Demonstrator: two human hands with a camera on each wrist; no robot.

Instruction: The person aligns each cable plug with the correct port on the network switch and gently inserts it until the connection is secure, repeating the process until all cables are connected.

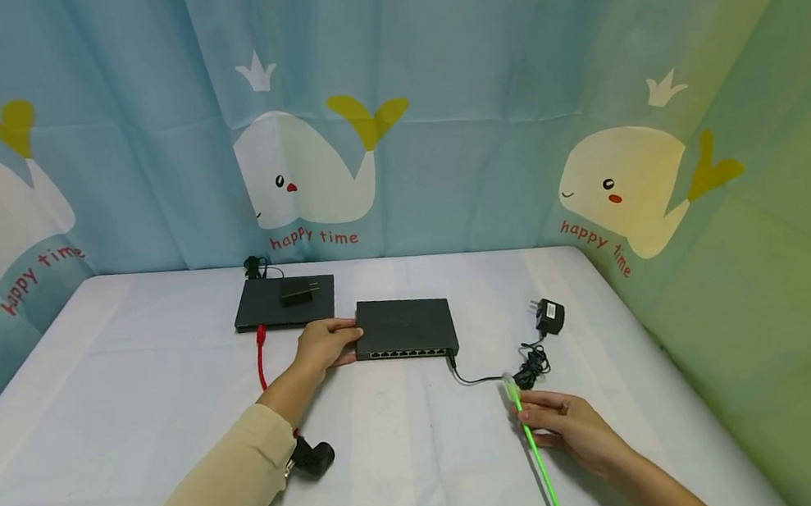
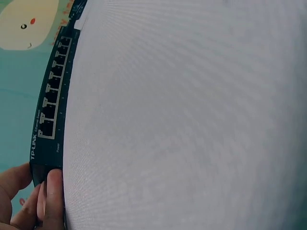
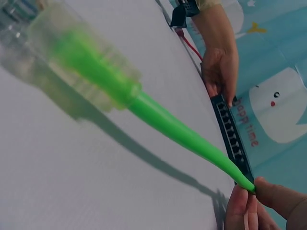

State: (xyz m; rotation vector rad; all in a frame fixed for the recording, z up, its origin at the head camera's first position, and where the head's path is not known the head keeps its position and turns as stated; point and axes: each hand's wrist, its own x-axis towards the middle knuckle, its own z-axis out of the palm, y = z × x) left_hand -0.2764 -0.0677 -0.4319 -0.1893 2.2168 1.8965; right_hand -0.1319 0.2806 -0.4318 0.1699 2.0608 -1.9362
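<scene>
A black Ethernet switch (image 1: pixel 406 327) lies on the white table, its row of ports facing the near side. At its left end, my left hand (image 1: pixel 328 344) grips it between thumb and fingers; the left wrist view shows the TP-LINK label and empty ports (image 2: pixel 53 91) close by. My right hand (image 1: pixel 568 425) pinches a bright green network cable (image 1: pixel 539 466) a short way behind its clear plug (image 1: pixel 511 382). In the right wrist view the clear boot (image 3: pixel 81 57) looms large, and the plug's tip is blurred. Plug and switch are apart.
A black power lead (image 1: pixel 480 379) runs from the switch's right corner to a coiled bundle (image 1: pixel 533 363) and a power adapter (image 1: pixel 550 317). Back left, another black flat box (image 1: pixel 251 306) carries an adapter (image 1: pixel 296 292); a red cable (image 1: pixel 261 359) lies before it. A patterned curtain (image 1: pixel 478 97) hangs behind.
</scene>
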